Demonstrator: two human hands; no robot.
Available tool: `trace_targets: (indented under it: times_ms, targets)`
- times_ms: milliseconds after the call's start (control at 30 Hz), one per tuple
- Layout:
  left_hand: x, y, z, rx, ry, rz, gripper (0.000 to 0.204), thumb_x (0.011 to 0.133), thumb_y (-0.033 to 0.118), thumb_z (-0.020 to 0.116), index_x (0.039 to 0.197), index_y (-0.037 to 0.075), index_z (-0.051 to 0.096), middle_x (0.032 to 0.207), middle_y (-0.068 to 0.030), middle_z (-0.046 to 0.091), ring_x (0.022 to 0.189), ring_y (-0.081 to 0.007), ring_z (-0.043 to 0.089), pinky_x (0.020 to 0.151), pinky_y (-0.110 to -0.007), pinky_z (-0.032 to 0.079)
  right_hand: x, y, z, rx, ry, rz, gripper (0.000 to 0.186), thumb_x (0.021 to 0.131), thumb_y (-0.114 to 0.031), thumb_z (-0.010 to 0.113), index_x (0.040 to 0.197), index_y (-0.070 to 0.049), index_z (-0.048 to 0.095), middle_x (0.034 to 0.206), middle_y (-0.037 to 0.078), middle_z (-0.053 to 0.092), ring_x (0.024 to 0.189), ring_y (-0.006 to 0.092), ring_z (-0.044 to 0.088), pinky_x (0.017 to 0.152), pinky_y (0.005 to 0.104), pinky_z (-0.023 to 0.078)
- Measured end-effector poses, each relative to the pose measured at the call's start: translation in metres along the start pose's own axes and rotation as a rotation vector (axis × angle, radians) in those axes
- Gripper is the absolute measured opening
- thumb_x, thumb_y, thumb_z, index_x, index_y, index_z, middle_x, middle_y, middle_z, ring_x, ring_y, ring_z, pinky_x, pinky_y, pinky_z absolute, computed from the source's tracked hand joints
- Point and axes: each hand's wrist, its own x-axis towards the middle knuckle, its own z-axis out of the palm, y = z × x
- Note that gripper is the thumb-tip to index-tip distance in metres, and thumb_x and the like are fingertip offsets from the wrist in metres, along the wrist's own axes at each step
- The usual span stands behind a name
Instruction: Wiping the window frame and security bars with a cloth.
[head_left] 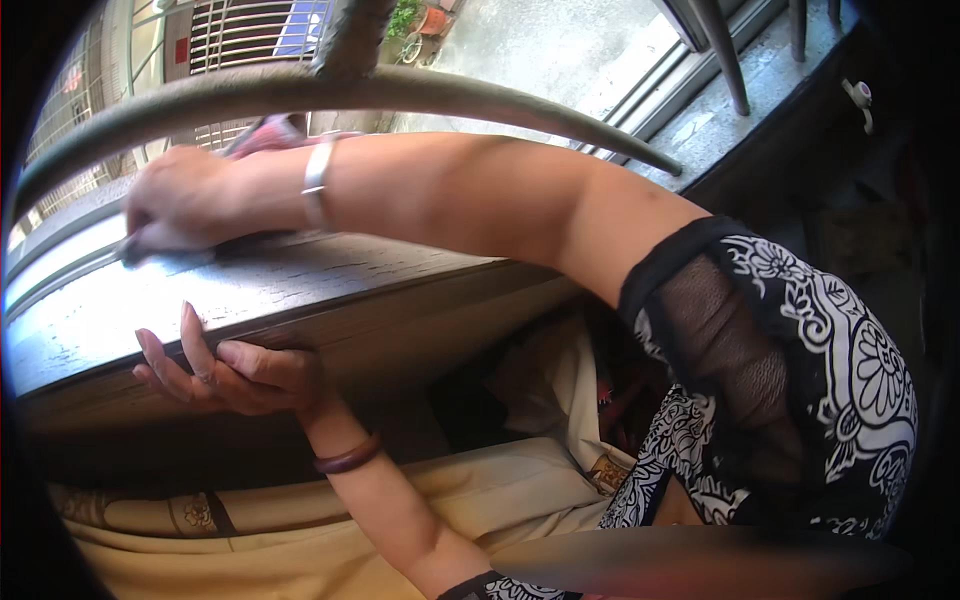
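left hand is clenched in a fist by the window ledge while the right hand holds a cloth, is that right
Not quite: the left hand is open with its fingers extended, not clenched, as the head view shows. It is by the window ledge, and the right hand holds a cloth.

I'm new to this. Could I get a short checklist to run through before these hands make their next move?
1. Cloth in the right hand's grip: ok, though blurred.
2. Left hand free: ok, fingers spread, nothing in it.
3. Left hand touching the sill: cannot tell.
4. Sill surface unbroken: not ok, crack-like lines show.
5. Right forearm off the curved bar: cannot tell, they look close.
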Motion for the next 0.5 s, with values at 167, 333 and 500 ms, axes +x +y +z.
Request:
trace_targets:
  times_ms: [167, 333, 500]
  targets:
    - [-0.003, -0.007, -0.001, 0.018, -0.009, 0.014, 0.042, 0.092, 0.015, 0.033, 0.114, -0.005, 0.063, 0.130, -0.0232, 0.056, 0.133, -0.0330, 0.044, 0.119, -0.054, 0.022, -0.127, 0.056, -0.045, -0.071, 0.007, -0.016, 0.017, 0.090, -0.014, 0.065, 0.103, -0.005, 0.071, 0.102, 0.014, 0.068, 0.098, 0.0281, 0.066, 0.088, 0.0390, 0.051]
    - [-0.013, -0.008, 0.001, 0.005, 0.020, -0.010, 0.041, 0.092, 0.012, 0.034, 0.114, -0.004, 0.063, 0.131, -0.0215, 0.056, 0.133, -0.0338, 0.044, 0.118, -0.054, 0.024, -0.283, 0.107, -0.104, -0.072, -0.050, 0.321, 0.015, 0.090, -0.013, 0.065, 0.103, -0.007, 0.071, 0.102, 0.011, 0.071, 0.098, 0.0252, 0.067, 0.088, 0.0347, 0.051]
    - [-0.018, -0.020, 0.005, 0.045, -0.031, -0.004, 0.040, 0.093, 0.016, 0.036, 0.117, 0.002, 0.065, 0.137, -0.0216, 0.051, 0.134, -0.0375, 0.041, 0.116, -0.055, 0.024, -0.346, 0.133, -0.123, -0.425, -0.197, 0.609, 0.019, 0.088, -0.016, 0.060, 0.103, -0.011, 0.071, 0.103, 0.012, 0.070, 0.099, 0.0295, 0.065, 0.090, 0.0376, 0.049]
